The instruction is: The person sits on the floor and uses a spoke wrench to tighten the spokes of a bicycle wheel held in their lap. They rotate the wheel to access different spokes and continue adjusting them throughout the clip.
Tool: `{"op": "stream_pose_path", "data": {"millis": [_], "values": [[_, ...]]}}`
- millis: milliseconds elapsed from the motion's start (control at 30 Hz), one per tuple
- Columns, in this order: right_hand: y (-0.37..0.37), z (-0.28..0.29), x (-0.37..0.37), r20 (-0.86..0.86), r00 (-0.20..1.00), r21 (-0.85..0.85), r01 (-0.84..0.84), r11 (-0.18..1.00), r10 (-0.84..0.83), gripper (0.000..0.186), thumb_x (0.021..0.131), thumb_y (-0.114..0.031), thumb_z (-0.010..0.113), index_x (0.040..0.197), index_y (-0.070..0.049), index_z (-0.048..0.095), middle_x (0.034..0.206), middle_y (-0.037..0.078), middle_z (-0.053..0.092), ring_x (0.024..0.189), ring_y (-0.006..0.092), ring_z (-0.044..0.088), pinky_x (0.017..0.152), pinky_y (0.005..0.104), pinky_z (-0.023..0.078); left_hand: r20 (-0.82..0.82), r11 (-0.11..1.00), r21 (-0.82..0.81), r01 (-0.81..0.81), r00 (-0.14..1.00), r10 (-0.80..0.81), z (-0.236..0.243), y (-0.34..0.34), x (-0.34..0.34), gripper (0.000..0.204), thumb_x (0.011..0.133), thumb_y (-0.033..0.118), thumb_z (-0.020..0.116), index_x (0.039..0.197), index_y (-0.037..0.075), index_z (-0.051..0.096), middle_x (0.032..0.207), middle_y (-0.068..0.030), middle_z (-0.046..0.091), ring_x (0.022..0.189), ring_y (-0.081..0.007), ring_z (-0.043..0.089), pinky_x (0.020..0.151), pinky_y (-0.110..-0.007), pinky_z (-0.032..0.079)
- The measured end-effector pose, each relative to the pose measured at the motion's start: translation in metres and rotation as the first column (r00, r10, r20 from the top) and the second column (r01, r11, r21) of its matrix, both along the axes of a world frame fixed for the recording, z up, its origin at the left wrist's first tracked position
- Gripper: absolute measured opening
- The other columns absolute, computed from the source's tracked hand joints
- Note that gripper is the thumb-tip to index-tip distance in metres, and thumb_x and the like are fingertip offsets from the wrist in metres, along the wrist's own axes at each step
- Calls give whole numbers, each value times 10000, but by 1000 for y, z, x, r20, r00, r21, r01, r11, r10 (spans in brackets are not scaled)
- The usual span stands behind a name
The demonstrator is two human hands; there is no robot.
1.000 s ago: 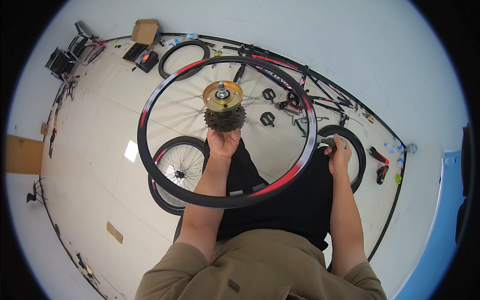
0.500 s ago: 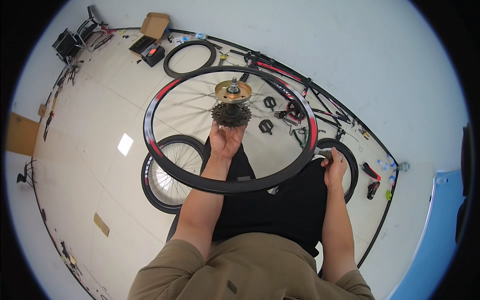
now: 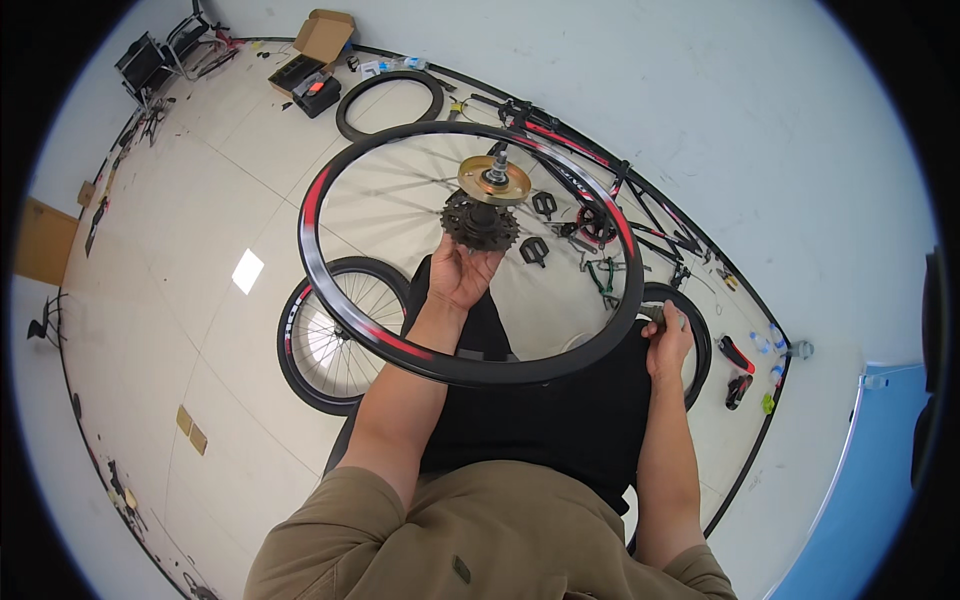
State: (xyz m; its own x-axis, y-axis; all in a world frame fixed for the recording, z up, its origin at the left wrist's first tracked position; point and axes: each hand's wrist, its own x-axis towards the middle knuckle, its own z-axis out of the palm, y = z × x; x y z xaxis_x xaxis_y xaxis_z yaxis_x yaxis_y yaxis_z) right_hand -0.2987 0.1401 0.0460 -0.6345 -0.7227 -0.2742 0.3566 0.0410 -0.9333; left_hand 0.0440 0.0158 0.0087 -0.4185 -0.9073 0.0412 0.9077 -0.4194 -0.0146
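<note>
Above the lap, the wheel (image 3: 330, 200) lies nearly flat, like a plate, with its axle (image 3: 497, 160) pointing up toward the camera. At its middle sit the dark cogs (image 3: 480, 222), and just past them, at 12 o'clock, a gold disc (image 3: 494, 181).

From 6 o'clock the left hand (image 3: 458, 272) comes up under the cogs. Its fingers (image 3: 447, 252) are curled around the lower side of the cogs and hold them. The cogs touch the fingertips, so this hand is the nearer one to the hub.

Out at 4 o'clock on the rim, the right hand (image 3: 668, 340) is closed in a fist on a small grey thing, right beside the rim. I cannot tell what that thing is, or whether it touches the rim.

Down on the floor (image 3: 200, 200), a second wheel (image 3: 330, 335) lies at 8 o'clock from the held one. A tire (image 3: 345, 112) lies at 11 o'clock, and a red and black bike frame (image 3: 640, 205) lies at 2 o'clock beside two pedals (image 3: 540, 228).
</note>
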Motion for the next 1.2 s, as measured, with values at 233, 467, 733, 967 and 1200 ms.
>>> {"op": "stream_pose_path", "data": {"millis": [233, 467, 733, 967, 1200], "values": [[0, -2, -1, 0, 1000, -6, -7, 1000, 7, 200, 903, -172, 680, 965, -28, 555, 692, 51, 560, 523, 139, 509, 463, 300, 436, -6, 1000, 11, -26, 1000, 26, 3, 1, -3, 484, 1012, 345, 440, 1377, 28, 424, 1400, -197, 478, 1264, -363, 505, 1067, -496, 448], [0, -1, -1, 4, 1000, -5, -13, 1000, 13, 203, 904, -171, 678, 969, -26, 552, 691, 55, 560, 523, 139, 509, 464, 302, 431, -9, 999, -13, -30, 1000, 30, 1, 0, 0, 494, 1004, 336, 459, 1406, 56, 400, 1421, -197, 453, 1286, -380, 479, 1079, -524, 429], [1, -5, -2, -11, 1000, -11, -21, 1000, 21, 212, 901, -172, 682, 973, -18, 556, 683, 59, 564, 521, 140, 513, 462, 304, 433, 61, 995, -1, -104, 993, 104, 8, 2, 0, 481, 997, 322, 480, 1387, 46, 426, 1416, -199, 456, 1283, -408, 469, 1069, -524, 439], [1, -4, -2, -14, 1000, -24, -27, 999, 27, 216, 899, -171, 685, 976, -12, 562, 691, 59, 567, 519, 146, 516, 458, 307, 438, 70, 997, -16, -72, 995, 73, 11, 2, 0, 497, 996, 343, 479, 1390, 45, 423, 1408, -185, 474, 1280, -381, 485, 1060, -510, 453], [1, -4, -2, -13, 1000, -7, -17, 1000, 17, 219, 898, -169, 687, 981, -9, 562, 705, 61, 567, 523, 146, 518, 465, 305, 446, 42, 999, -16, -39, 998, 39, 3, 1, -3, 512, 983, 363, 510, 1383, 52, 440, 1391, -156, 508, 1246, -332, 534, 1017, -458, 503]]}}
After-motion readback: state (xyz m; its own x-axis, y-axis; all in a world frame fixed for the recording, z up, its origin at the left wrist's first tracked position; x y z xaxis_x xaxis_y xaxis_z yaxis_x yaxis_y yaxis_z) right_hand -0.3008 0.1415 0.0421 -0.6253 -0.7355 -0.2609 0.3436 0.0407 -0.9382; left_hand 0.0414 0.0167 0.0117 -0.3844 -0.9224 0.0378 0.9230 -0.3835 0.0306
